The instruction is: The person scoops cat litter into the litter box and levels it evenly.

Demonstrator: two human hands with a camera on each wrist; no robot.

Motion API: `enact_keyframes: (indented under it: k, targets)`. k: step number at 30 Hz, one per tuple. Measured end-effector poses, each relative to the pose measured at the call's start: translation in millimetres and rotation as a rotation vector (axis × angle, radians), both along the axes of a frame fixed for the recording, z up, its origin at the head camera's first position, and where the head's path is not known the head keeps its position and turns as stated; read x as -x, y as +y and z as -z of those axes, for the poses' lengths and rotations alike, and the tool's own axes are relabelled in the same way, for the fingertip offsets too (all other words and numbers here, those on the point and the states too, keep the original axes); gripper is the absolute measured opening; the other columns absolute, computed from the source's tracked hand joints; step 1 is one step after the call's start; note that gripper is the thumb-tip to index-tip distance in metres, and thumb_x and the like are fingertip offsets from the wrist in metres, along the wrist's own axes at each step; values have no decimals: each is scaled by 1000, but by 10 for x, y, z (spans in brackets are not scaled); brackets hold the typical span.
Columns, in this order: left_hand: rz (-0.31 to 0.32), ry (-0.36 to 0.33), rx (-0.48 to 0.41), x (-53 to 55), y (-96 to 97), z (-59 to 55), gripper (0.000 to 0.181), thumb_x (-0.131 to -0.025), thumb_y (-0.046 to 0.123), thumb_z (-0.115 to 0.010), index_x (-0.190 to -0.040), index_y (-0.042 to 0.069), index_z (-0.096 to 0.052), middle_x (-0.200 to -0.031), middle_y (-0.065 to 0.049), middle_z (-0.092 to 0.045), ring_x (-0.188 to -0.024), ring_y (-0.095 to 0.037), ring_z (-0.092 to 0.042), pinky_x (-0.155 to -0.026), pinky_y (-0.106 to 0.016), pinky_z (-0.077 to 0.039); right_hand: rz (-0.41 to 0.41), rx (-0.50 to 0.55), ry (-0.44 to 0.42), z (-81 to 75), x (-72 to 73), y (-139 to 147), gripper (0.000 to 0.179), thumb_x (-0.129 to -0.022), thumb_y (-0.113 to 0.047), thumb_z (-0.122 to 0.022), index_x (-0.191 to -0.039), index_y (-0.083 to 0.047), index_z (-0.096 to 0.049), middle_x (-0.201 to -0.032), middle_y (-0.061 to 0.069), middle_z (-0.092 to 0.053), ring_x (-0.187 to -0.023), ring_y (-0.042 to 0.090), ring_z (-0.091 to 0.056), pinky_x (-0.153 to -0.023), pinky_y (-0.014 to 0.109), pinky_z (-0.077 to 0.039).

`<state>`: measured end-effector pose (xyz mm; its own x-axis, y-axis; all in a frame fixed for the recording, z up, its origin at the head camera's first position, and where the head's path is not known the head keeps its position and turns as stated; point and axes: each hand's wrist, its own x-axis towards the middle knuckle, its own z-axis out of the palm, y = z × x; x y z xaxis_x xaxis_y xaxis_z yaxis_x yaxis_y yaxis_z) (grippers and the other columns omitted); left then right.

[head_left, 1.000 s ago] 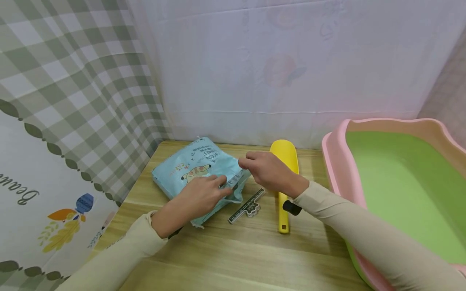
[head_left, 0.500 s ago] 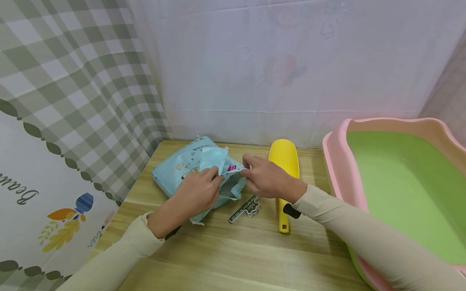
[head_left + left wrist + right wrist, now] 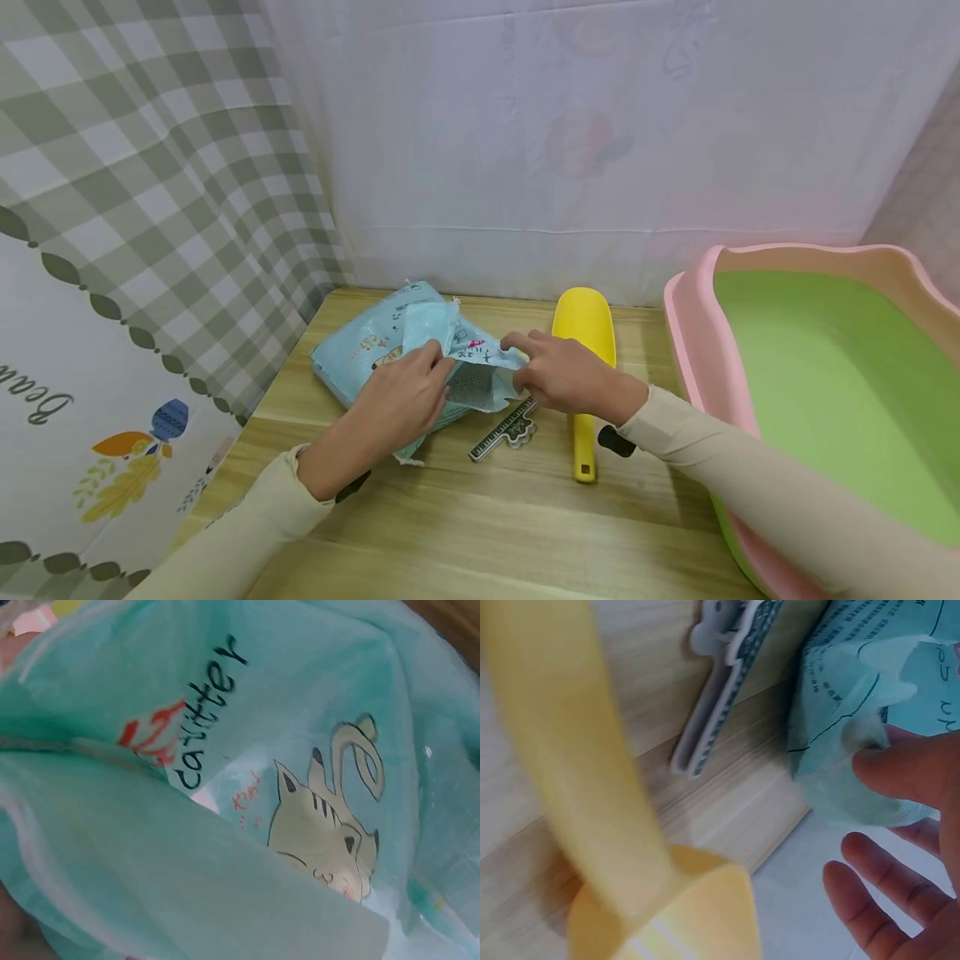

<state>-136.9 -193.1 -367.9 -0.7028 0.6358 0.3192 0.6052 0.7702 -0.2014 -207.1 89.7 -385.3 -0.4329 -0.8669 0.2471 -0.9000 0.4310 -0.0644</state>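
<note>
A light blue cat litter bag (image 3: 348, 354) lies on its side, its mouth spread open with grey granules (image 3: 471, 386) showing inside. My left hand (image 3: 401, 398) grips the near side of the mouth, below a folded-back flap. Printed letters and a cartoon cat cover the bag (image 3: 322, 690) in the left wrist view, where little of that hand shows. My right hand (image 3: 562, 375) pinches the right edge of the mouth. In the right wrist view, its thumb and index finger hold the thin plastic, while the other fingers of the right hand (image 3: 922, 787) stay apart from it.
A clip (image 3: 506, 433) with a piano-key pattern lies just in front of the bag's mouth. Partly beneath my right hand is a yellow scoop (image 3: 583, 321). A pink and green litter box (image 3: 720, 358) stands at the right. Curtains hang behind and left of the wooden table (image 3: 480, 533).
The bag's mouth has widened, baring the granules, and its upper flap has folded back to the left. My right hand has moved slightly right and down along the rim.
</note>
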Motion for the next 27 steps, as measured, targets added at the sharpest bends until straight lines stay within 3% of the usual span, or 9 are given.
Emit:
enact_keyframes:
  k: [5, 9, 14, 17, 21, 24, 27]
  targets:
    - [7, 6, -35, -32, 9, 15, 20, -91, 3, -77, -109, 0, -69, -90, -7, -50, -64, -16, -49, -45, -29, -44, 25, -6, -50, 53, -5, 157, 12, -94, -5, -84, -95, -17, -88, -137, 15, -65, -108, 30, -65, -79, 38, -62]
    - [14, -18, -37, -64, 40, 7, 30, -92, 7, -78, -120, 0, -70, -90, -6, -51, -61, -14, -47, -45, -29, -43, 23, 27, -136, 82, -24, 223, 13, -95, -3, -83, -100, -13, -88, -133, 16, -66, -107, 30, -69, -87, 42, -62]
    - [14, -50, -33, -74, 77, 7, 38, -93, 11, -80, -127, 0, -70, -89, -6, -49, -59, -12, -42, -45, -28, -40, -8, 117, -196, 57, -70, 246, 24, -96, 7, -70, -99, -11, -87, -130, 17, -67, -89, 23, -70, -81, 37, -60]
    - [16, -60, -44, -73, 82, 13, 41, -92, 11, -81, -129, -2, -70, -88, -5, -49, -60, -13, -41, -45, -27, -39, 22, 204, -223, 19, -107, 270, 31, -94, 11, -62, -94, -12, -82, -122, 10, -69, -85, 18, -69, -77, 34, -57]
    - [22, -88, -60, -71, 85, 11, 42, -92, 10, -81, -130, -4, -71, -91, -6, -52, -63, -13, -44, -47, -27, -40, 173, 248, -253, -21, -163, 316, 23, -94, 9, -65, -96, -12, -74, -105, 2, -69, -83, 18, -66, -74, 35, -56]
    - [28, -115, -61, -63, 93, 10, 42, -93, 10, -80, -132, -4, -71, -95, -7, -56, -67, -14, -47, -49, -28, -43, 360, 197, -306, -57, -227, 348, 9, -95, -2, -73, -102, -6, -72, -94, 3, -69, -78, 19, -63, -72, 39, -56]
    - [37, -133, -69, -49, 98, 14, 41, -94, 9, -78, -132, -5, -70, -97, -7, -58, -67, -14, -49, -49, -27, -43, 533, 109, -398, -89, -302, 380, 18, -97, -15, -76, -103, 0, -70, -80, 2, -64, -69, 18, -59, -66, 37, -53]
